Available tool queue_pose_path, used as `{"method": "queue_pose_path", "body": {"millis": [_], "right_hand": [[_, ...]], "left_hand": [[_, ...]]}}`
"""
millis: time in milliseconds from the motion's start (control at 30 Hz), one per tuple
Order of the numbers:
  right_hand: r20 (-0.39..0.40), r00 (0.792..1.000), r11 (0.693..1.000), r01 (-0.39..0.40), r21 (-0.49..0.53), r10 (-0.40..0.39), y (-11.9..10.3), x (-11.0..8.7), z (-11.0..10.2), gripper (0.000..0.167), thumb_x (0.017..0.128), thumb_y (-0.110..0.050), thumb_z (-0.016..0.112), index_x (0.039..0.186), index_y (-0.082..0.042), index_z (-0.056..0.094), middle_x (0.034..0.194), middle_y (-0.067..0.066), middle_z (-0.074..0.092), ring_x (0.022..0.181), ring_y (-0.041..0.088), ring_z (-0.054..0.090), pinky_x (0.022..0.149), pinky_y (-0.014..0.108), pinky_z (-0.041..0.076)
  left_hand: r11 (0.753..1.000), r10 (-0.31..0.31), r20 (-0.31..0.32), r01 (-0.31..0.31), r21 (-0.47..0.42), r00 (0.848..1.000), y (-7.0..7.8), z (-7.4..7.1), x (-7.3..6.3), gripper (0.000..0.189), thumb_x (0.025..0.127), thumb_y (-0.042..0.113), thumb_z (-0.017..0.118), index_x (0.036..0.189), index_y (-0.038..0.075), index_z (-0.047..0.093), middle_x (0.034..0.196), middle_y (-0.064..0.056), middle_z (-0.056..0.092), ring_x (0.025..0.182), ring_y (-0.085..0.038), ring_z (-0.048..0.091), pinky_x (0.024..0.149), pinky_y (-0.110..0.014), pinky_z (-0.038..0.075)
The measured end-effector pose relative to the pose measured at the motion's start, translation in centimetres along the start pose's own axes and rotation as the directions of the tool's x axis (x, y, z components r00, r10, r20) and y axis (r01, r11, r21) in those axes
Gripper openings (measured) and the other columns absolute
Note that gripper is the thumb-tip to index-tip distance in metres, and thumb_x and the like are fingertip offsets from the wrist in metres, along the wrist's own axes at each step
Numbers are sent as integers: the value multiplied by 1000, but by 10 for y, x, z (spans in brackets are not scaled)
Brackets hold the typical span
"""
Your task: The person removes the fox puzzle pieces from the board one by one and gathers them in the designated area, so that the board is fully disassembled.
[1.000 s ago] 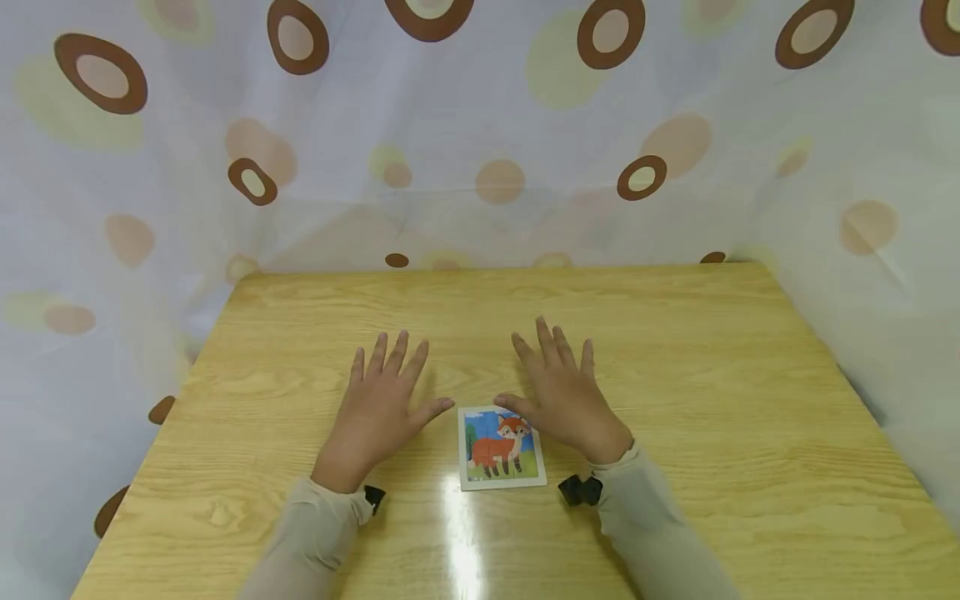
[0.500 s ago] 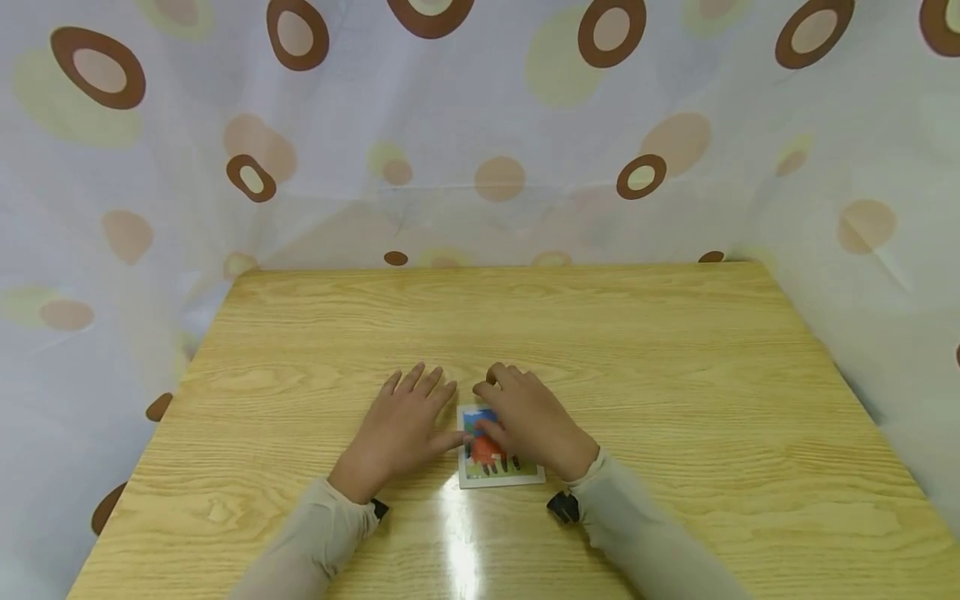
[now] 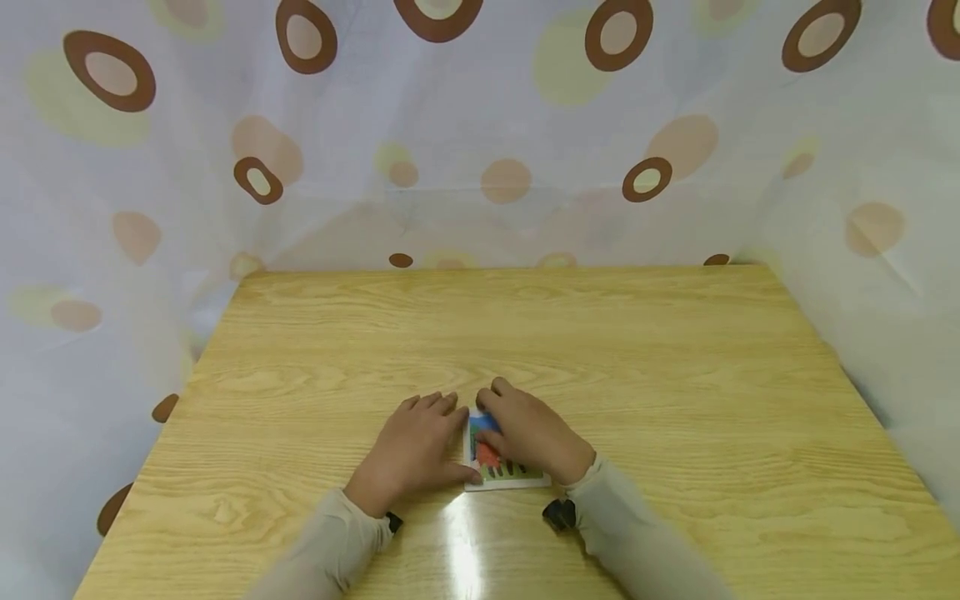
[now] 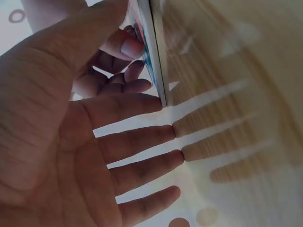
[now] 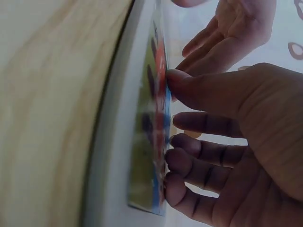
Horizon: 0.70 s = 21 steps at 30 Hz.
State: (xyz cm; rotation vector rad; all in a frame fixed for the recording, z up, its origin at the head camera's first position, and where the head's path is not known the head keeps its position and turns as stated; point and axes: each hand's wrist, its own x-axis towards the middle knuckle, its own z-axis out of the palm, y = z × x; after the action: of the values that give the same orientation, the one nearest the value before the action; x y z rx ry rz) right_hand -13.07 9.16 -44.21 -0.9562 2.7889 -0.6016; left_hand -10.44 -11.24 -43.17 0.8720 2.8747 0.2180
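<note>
A square fox picture puzzle (image 3: 489, 457) with a white frame lies flat on the table. My left hand (image 3: 416, 448) is at its left side, fingers nearly straight. In the left wrist view its index fingertip touches a corner of the puzzle (image 4: 155, 52); the thumb tip is out of that view. My right hand (image 3: 531, 432) is over the puzzle and hides its right part. In the right wrist view the bent fingertips (image 5: 176, 189) and thumb rest on or just above the picture (image 5: 146, 142). No loose piece shows in either hand.
The wooden table (image 3: 675, 375) extends around the puzzle on all sides. A white curtain (image 3: 450, 108) with brown and beige spots stands behind and along both sides. Black wrist devices (image 3: 558, 515) sit under the sleeves. Glare (image 3: 461, 542) lies on the table in front.
Both hands came inward and down from spread above the table. The left now touches the puzzle's left side; the right has bent its fingers over the picture. The puzzle itself has barely moved.
</note>
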Motion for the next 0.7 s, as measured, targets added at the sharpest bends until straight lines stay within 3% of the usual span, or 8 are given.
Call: {"method": "queue_pose_path", "body": {"millis": [367, 700], "right_hand": [[-17, 999, 997, -27, 69, 28, -2, 0, 6, 26, 94, -12, 76, 111, -2, 60, 96, 3, 50, 72, 15, 47, 66, 33, 46], [6, 998, 996, -55, 76, 55, -4, 2, 7, 26, 93, -11, 76, 109, -2, 58, 94, 3, 47, 72, 17, 45, 65, 35, 43]], "left_hand": [[995, -37, -12, 38, 88, 999, 6, 1, 5, 92, 70, 76, 79, 134, 11, 68, 145, -14, 60, 133, -37, 56, 105, -58, 46], [995, -62, -3, 62, 76, 998, 6, 1, 5, 94, 69, 75, 80, 137, 12, 68, 147, -14, 58, 135, -36, 55, 107, -59, 44]]}}
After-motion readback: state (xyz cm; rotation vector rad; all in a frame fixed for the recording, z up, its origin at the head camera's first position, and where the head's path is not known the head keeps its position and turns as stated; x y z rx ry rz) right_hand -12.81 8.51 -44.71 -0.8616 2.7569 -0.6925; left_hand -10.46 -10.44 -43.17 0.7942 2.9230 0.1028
